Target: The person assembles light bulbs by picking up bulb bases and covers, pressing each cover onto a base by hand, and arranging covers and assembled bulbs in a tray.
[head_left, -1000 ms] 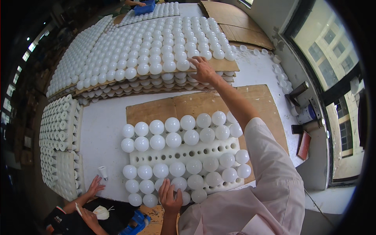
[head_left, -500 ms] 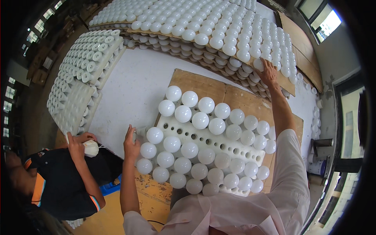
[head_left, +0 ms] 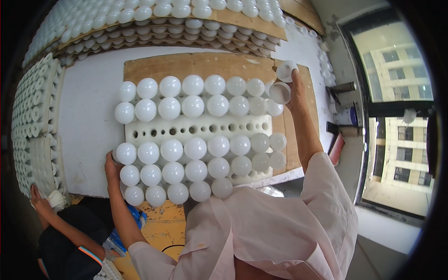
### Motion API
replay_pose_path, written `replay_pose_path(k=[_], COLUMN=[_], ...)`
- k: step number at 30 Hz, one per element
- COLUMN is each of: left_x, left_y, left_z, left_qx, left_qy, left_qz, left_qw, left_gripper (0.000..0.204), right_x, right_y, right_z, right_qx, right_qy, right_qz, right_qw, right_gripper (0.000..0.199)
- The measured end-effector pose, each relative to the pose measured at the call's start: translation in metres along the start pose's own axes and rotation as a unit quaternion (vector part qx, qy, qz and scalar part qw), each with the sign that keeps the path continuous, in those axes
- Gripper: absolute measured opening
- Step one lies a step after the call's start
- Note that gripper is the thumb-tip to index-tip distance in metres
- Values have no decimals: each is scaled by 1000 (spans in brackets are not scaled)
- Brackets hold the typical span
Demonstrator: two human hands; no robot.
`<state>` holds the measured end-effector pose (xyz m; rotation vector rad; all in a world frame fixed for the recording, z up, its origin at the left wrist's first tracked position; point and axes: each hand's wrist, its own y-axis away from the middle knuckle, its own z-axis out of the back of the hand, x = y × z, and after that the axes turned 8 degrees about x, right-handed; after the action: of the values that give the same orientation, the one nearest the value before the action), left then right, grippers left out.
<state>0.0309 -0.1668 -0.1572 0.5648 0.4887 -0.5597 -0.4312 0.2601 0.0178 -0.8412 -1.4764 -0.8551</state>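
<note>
White foam tray lies before me, with rows of round white bulb covers on its far and near sides and a bare strip of holes between. At the tray's far right corner, my right hand is closed on two white bulb covers, the open end of one showing. My left hand is at the tray's left edge, its fingers curled round the pale rim of what looks like another bulb cover, mostly hidden beside the near rows.
Brown cardboard lies under the tray on the white table. Stacked layers of bulb covers fill the far side. More white parts in trays stand at left, near a co-worker's hand. A window is at right.
My right hand has left the far stack, come back toward the tray's right end and now carries two bulb covers. My left hand stays by the tray's left edge. The view has turned right.
</note>
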Motion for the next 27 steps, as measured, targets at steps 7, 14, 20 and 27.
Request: replay_pose_path(k=[7,14,20,27], left_x=[-19,-174,-286,-283], left_y=[67,193,236,244], left_z=[33,-11,-86,-111], left_qx=[-177,165,380,428], left_qy=[435,515,474,511], left_qz=[-44,-186,-162,-170], left_qw=[882,820,778,725], left_gripper=[49,61,48,60], right_x=[-7,-20,-20,-22], right_y=[146,236,248,254], right_z=[107,38,-12,-27], right_qx=[-58,80,257,284], right_qy=[-261,-355,-289,-235], right_qz=[-29,-116,-102,-80], right_qw=[963,924,916,926], right_gripper=[55,78,85,82])
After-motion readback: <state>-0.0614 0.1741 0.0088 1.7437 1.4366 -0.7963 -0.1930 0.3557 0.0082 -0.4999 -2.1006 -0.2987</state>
